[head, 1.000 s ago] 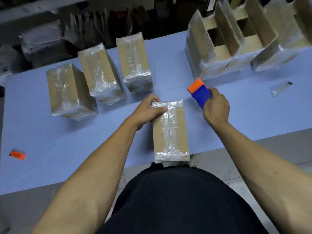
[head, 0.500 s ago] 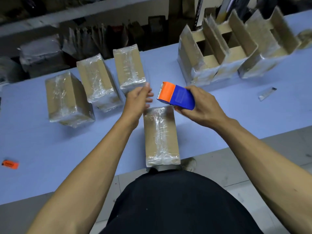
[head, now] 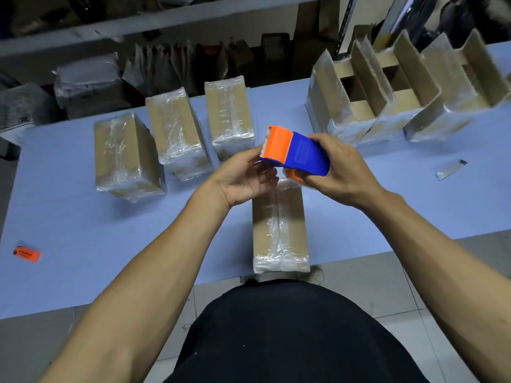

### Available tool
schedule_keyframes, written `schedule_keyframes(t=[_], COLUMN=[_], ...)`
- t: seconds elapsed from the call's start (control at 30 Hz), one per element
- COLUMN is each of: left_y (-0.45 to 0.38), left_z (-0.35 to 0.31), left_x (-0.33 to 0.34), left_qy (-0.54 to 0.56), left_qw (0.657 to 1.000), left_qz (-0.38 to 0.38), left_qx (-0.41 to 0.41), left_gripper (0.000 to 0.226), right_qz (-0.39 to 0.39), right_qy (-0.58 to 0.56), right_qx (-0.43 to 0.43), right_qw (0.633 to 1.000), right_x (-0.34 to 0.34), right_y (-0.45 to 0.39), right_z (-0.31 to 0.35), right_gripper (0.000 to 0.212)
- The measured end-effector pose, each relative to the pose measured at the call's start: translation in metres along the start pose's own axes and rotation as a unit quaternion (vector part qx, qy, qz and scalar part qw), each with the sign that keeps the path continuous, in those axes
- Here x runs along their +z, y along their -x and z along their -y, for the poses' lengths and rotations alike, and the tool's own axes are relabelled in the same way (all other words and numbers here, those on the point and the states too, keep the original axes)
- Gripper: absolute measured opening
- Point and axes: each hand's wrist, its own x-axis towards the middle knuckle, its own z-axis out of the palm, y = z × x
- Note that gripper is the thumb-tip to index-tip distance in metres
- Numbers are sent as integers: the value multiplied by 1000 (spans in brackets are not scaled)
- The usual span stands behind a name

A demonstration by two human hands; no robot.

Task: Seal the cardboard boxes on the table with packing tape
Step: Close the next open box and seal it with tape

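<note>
A taped cardboard box [head: 279, 230] lies lengthwise at the near edge of the blue table [head: 83, 217], right in front of me. Above its far end my right hand [head: 343, 170] grips a blue and orange tape dispenser [head: 296, 150]. My left hand [head: 243, 179] is palm up beside it, its fingertips at the dispenser's orange cutter end, where a clear strip of tape seems to hang. Whether the fingers pinch the tape I cannot tell. Three taped boxes [head: 177, 131] stand in a row at the back left.
Several open cardboard boxes [head: 387, 98] with raised flaps stand at the back right. A small clear piece [head: 450, 170] lies on the table at the right. An orange object [head: 26, 254] lies near the left front edge. Shelves with packages run behind the table.
My left hand left the box's far end and came up to the dispenser's cutter. My right hand swung the dispenser from beside the box to above it.
</note>
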Motion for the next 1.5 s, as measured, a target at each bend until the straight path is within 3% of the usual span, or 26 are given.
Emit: schedule_keyframes(t=[0.07,0.13,0.23,0.33,0.43,0.63,0.93,1.03,1.17,1.27,1.4,1.5], left_y=[0,0,-2,-7,-7,-6,-31,-47,-56,-53,-49,-47], left_z=[-1,-1,0,-1,4,9,58,75,79,67,72,78], left_x=[-4,-5,-3,-6,-8,-28,-62,-51,-49,-54,-32,-27], left_qy=[26,19,-87,-186,-222,-136,-206,-162,-110,-161,-269,-272], left_qw=[1000,1000,993,961,935,928,921,933,948,936,939,934], left_qz=[9,2,-49,-144,-188,-270,-293,-287,-292,-305,-192,-197], left_qx=[-9,2,56,146,201,218,152,146,58,68,99,118], left_gripper=[45,36,27,19,24,18,24,25,35,42,59,67], right_qz=[2,13,29,51,64,71,133,129,118,113,102,115], right_qy=[-7,-7,7,46,66,110,90,80,75,65,73,68], right_qx=[-3,-7,-14,-24,-25,-2,51,65,73,81,85,77], right_qw=[1000,1000,999,997,995,991,986,986,988,988,988,988], right_x=[-1,-2,-5,-14,-18,-32,-7,-6,-2,3,5,3], right_y=[-1,-2,-4,-2,-3,9,17,19,24,29,30,29], right_z=[2,4,6,5,5,-17,-44,-51,-52,-52,-54,-57], right_gripper=[53,54,53,51,50,45,41,39,44,50,54,52])
